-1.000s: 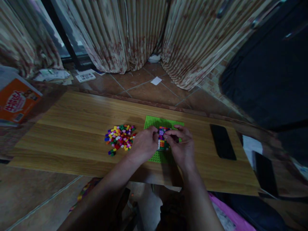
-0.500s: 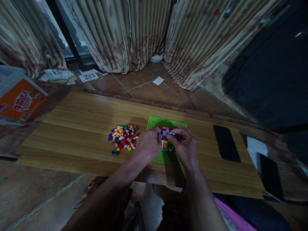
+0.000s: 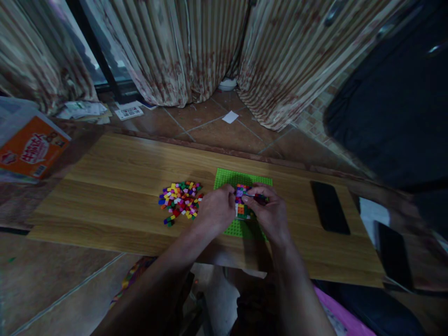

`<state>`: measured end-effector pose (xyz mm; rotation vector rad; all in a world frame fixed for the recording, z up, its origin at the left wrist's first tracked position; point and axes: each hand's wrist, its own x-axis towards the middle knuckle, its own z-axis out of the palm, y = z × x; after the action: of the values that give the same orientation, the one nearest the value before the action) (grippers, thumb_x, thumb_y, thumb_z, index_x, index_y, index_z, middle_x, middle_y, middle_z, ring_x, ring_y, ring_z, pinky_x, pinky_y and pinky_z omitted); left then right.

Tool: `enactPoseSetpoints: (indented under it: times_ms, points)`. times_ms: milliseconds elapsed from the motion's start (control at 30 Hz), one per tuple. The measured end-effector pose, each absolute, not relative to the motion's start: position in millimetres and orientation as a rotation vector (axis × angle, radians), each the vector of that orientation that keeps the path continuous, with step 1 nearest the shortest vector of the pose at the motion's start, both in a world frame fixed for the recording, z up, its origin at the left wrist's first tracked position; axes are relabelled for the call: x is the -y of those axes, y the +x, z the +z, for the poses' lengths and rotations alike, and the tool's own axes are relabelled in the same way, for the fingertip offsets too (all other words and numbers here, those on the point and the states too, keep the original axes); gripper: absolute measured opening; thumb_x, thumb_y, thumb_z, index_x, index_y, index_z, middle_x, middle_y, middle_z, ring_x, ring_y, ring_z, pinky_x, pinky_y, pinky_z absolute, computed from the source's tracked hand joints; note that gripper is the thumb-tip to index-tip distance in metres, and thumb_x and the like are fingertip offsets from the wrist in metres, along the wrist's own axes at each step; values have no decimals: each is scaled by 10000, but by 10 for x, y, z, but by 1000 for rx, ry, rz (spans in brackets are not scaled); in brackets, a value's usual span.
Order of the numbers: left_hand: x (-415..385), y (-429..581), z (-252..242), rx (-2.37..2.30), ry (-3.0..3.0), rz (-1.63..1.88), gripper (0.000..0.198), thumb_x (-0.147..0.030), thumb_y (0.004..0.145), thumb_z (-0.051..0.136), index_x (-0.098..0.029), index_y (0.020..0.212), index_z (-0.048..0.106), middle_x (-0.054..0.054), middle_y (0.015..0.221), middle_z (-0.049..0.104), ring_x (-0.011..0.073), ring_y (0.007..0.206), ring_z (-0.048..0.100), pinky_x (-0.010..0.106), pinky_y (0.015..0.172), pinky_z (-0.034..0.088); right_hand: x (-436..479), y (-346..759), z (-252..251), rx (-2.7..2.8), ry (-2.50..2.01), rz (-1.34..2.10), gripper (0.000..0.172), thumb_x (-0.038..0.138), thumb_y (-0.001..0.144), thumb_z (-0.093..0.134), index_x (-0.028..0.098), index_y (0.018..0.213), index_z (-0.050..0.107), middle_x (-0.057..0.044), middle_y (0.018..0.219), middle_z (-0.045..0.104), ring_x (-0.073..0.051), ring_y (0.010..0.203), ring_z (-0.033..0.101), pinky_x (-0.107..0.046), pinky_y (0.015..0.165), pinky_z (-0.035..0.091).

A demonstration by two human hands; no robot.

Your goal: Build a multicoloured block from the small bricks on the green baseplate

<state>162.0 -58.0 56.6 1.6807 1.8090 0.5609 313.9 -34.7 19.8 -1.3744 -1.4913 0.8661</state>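
Observation:
A small build of coloured toy bricks (image 3: 241, 210) sits over a green studded baseplate (image 3: 224, 176), between my two hands. My left hand (image 3: 217, 207) is closed at the build's left edge, its fingers curled and partly hidden. From the right, my right hand (image 3: 271, 212) grips the build's right part, thumb and fingers bent close together. Dark and red bricks show among those fingers; whether one is loose cannot be made out. Left of my left hand lies a pile of loose coloured bricks (image 3: 180, 201).
The wooden table (image 3: 122, 186) carries all this. A black phone-like slab (image 3: 329, 207) lies on its right side, with another dark slab (image 3: 394, 254) beyond the right edge. An orange-labelled plastic container (image 3: 33, 147) stands off to the left. Striped curtains (image 3: 210, 51) hang behind.
The right thumb has shifted very slightly over the build. Both hands otherwise hold the same place, and the view has moved a little.

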Motion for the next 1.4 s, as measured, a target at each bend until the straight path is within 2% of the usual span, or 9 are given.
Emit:
enactPoseSetpoints:
  times_ms: [167, 300, 433, 567, 733, 900, 1133, 1400]
  points:
    - [497, 1430, 569, -1749, 1507, 893, 260, -169, 859, 480, -186, 981, 709, 53, 884, 737, 176, 817, 666, 287, 774, 492, 351, 3185, 248, 1294, -1307, 660, 156, 344, 745, 743, 203, 795, 701, -48, 938, 684, -227, 973, 632, -428, 920, 473]
    - [414, 1167, 571, -1668, 1232, 1304, 214, -198, 824, 513, -155, 908, 706, 23, 778, 702, 129, 694, 618, 238, 652, 481, 555, 3013, 399, 1247, -1242, 538, 109, 314, 811, 703, 206, 822, 691, -15, 817, 665, -180, 782, 629, -345, 768, 496]
    - [415, 888, 700, -1535, 878, 1671, 129, -195, 794, 570, -150, 857, 672, -3, 720, 662, 67, 569, 548, 188, 571, 447, 897, 2609, 456, 1714, -1122, 750, 78, 239, 887, 616, 232, 849, 684, -4, 806, 669, -163, 752, 624, -285, 692, 487]
    - [476, 671, 815, -1350, 522, 1875, 35, -172, 749, 629, -167, 771, 655, -36, 644, 616, 31, 492, 496, 148, 502, 398, 1123, 2215, 298, 2131, -994, 850, 185, 163, 932, 505, 221, 902, 678, -37, 887, 679, -169, 828, 634, -284, 753, 495]
    - [524, 533, 866, -1086, 159, 1870, 48, -127, 770, 621, -167, 771, 648, -52, 599, 602, 15, 476, 509, 127, 492, 408, 1164, 1938, 93, 2339, -936, 751, 226, 126, 918, 476, 171, 992, 685, -78, 934, 667, -213, 932, 613, -314, 829, 489]
    - [539, 476, 899, -986, 89, 1838, 62, -104, 796, 616, -159, 791, 645, -53, 587, 608, 9, 456, 504, 117, 480, 417, 1102, 1741, 33, 2509, -1099, 566, 219, 238, 923, 557, 171, 1097, 670, -93, 972, 675, -234, 924, 599, -337, 825, 476]
    - [551, 457, 879, -945, 107, 1813, 79, -95, 823, 579, -140, 790, 635, -50, 585, 607, 9, 459, 519, 108, 481, 428, 1089, 1598, 56, 2679, -1167, 423, 139, 272, 930, 562, 213, 890, 681, -63, 908, 657, -207, 847, 589, -307, 714, 437]
    - [547, 444, 884, -958, 112, 1788, 94, -87, 818, 570, -138, 763, 626, -52, 589, 598, 2, 450, 500, 106, 485, 418, 1107, 1664, -19, 2610, -1164, 258, 147, 271, 943, 563, 217, 939, 700, -47, 844, 642, -186, 766, 581, -297, 673, 415]
